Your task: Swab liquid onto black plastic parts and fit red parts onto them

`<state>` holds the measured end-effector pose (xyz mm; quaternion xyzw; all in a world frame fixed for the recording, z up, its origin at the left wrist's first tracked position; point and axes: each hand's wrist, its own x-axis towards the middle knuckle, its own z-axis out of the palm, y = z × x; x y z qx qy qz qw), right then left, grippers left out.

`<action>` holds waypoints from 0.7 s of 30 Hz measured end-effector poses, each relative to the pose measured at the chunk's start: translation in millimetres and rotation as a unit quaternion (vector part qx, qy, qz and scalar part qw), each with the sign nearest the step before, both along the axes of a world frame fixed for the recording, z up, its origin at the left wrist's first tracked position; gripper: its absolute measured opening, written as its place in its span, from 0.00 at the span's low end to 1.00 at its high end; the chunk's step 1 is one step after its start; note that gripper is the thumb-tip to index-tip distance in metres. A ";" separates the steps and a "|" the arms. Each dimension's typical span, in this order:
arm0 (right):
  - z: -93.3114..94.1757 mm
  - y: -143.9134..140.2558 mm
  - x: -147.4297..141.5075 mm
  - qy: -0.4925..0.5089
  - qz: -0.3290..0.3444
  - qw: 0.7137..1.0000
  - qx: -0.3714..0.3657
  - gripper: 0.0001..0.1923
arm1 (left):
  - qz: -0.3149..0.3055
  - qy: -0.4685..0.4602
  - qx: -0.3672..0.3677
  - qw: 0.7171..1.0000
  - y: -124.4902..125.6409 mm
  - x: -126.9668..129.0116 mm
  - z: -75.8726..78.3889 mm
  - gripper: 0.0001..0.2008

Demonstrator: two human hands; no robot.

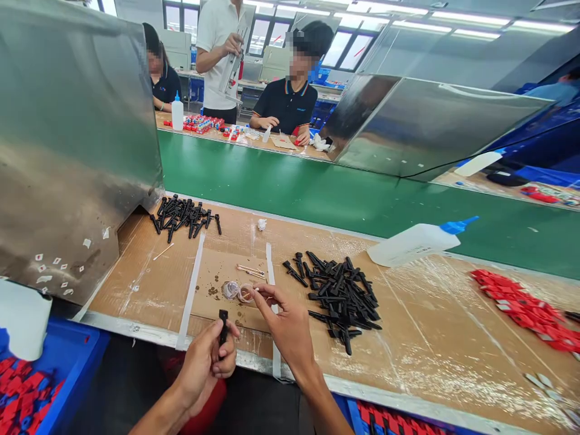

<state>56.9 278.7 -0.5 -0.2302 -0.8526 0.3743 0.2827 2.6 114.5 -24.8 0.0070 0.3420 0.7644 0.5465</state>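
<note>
From my seat I watch the left hand (206, 362) with its grip closed round a small black plastic part (223, 326), held upright just off the near edge of the bench (430, 362), which I judge keeps its top end free to be worked on. The right hand (285, 320) reaches past that part, its grip narrowed to a pinch of thumb and forefinger at a small clear dish (238, 292) lying just beyond the held part; whether anything sits in the pinch I cannot tell. A few thin sticks (250, 270) lie just beyond the dish, close enough to pick up without stretching. To the right of the dish a loose heap of black parts (339, 296) lies within easy reach, and a second, smaller heap (183, 214) sits further back to the left of it. A white squeeze bottle with a blue cap (417, 241) lies on its side well right of the dish, and red pieces (525, 308) spread beyond that. The bench is brown board under scuffed clear film with white tape strips. Behind it runs a green conveyor belt (317, 187), flanked by sheet-metal guards (67, 139); across it other people work at their own station under strip lighting.
</note>
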 end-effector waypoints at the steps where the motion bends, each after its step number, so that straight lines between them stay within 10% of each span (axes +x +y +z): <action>1: -1.1 -0.1 0.8 0.003 -0.002 1.000 0.012 0.10 | 0.002 -0.010 0.000 1.000 0.3 0.2 -0.6 0.19; 8: -7.5 0.3 10.3 0.078 -0.062 0.991 0.093 0.05 | -0.012 -0.063 0.011 0.998 -2.5 -4.9 -2.3 0.16; 21: -19.4 5.0 13.3 0.115 -0.135 0.982 -0.062 0.12 | -0.052 -0.089 0.070 0.992 -7.0 -10.8 -6.4 0.14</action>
